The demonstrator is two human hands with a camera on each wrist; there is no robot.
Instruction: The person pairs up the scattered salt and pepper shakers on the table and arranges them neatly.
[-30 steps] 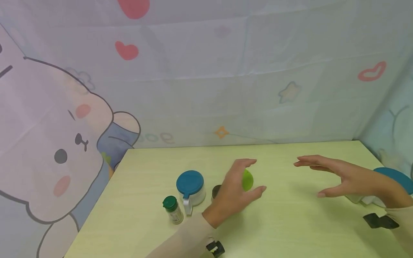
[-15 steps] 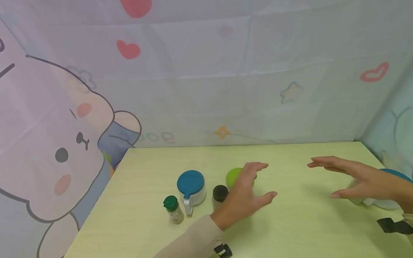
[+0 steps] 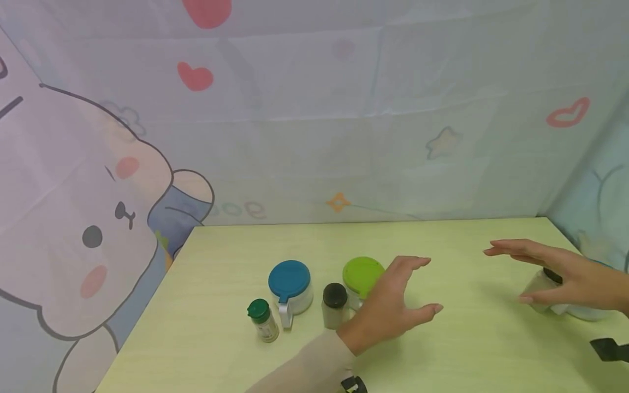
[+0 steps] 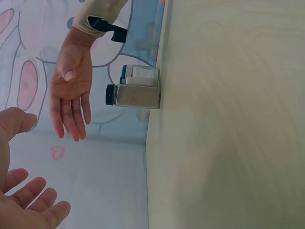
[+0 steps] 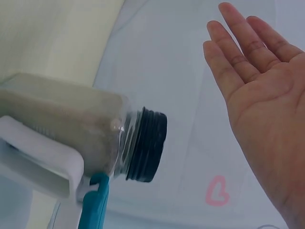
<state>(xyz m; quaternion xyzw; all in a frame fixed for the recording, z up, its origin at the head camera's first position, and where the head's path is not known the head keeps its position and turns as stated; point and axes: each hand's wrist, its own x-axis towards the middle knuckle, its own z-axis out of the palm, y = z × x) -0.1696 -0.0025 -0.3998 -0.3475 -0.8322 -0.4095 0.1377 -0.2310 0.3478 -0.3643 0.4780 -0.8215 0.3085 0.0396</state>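
Both hands hover above the table with spread, relaxed fingers, holding nothing. My left hand (image 3: 390, 303) is in front of a green-lidded jar (image 3: 362, 274), partly covering it. A black-capped bottle (image 3: 335, 307) stands just left of that hand. Over on the right, my right hand (image 3: 572, 275) floats above a clear square jar (image 5: 62, 107) with a dark screw cap, filled with something greyish-brown. Beside this jar is a pot with a white handle (image 5: 50, 152) and a blue lid (image 5: 94, 207), partly hidden by the hand in the head view.
A blue-lidded white jar with a handle (image 3: 290, 281) and a small green-capped shaker (image 3: 263, 322) stand on the left side of the pale yellow table (image 3: 196, 349). A printed cloth (image 3: 304, 109) hangs behind the table and at its right side.
Both hands have drifted to the right, staying apart. The left hand has uncovered the black-capped bottle and most of the green lid. The jars stay where they were.
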